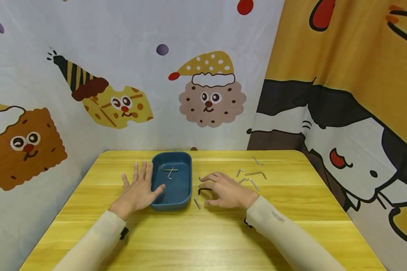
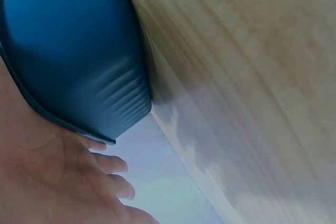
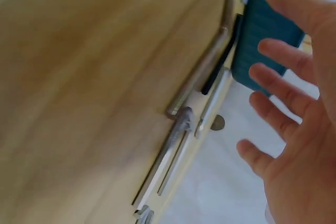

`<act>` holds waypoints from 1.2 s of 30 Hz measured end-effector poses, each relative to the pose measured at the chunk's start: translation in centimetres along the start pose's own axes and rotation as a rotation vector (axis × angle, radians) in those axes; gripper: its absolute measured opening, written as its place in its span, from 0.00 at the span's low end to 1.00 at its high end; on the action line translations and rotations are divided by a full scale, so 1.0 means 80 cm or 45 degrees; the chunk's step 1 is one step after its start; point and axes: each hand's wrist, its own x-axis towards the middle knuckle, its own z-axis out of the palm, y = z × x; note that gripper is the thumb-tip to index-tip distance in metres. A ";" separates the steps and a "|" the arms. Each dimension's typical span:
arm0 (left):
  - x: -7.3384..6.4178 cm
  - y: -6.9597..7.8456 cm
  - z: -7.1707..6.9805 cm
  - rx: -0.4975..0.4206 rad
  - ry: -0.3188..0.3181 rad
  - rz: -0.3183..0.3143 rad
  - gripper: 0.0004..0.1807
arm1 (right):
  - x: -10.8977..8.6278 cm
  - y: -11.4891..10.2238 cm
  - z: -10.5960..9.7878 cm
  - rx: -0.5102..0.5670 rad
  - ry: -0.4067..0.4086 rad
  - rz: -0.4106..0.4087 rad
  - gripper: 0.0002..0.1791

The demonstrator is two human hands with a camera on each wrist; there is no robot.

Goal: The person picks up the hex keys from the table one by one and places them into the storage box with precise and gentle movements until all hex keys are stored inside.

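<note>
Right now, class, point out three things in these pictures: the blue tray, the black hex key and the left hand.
Blue tray (image 1: 176, 192): head view, on its bare inner bottom.
Black hex key (image 1: 205, 189): head view, on its longer visible arm.
Left hand (image 1: 138, 193): head view, on its back.

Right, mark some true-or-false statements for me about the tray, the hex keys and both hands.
1. The left hand touches the blue tray. True.
2. The tray is empty. False: hex keys lie in it.
3. The black hex key is outside the tray. True.
4. The right hand grips the tray's rim. False: it is over the table, apart from the tray.
</note>
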 end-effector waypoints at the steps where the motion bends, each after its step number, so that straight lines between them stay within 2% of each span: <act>1: 0.000 0.000 0.000 0.001 -0.001 -0.001 0.59 | -0.001 -0.001 0.002 -0.014 -0.009 -0.032 0.35; 7: -0.001 0.000 0.001 -0.004 -0.006 -0.005 0.59 | -0.002 -0.009 0.009 -0.083 -0.043 -0.177 0.36; 13: -0.002 0.000 0.000 0.007 -0.009 -0.005 0.61 | 0.002 -0.012 0.016 -0.208 -0.073 -0.264 0.36; 19: -0.001 0.000 0.000 0.010 -0.001 -0.004 0.61 | 0.005 -0.014 0.021 -0.310 -0.015 -0.371 0.30; 29: 0.001 0.000 0.001 0.002 0.000 -0.010 0.59 | 0.004 -0.016 0.027 -0.368 0.113 -0.472 0.19; 36: -0.001 0.000 0.000 0.010 -0.004 -0.009 0.59 | 0.002 -0.017 0.028 -0.376 0.104 -0.469 0.17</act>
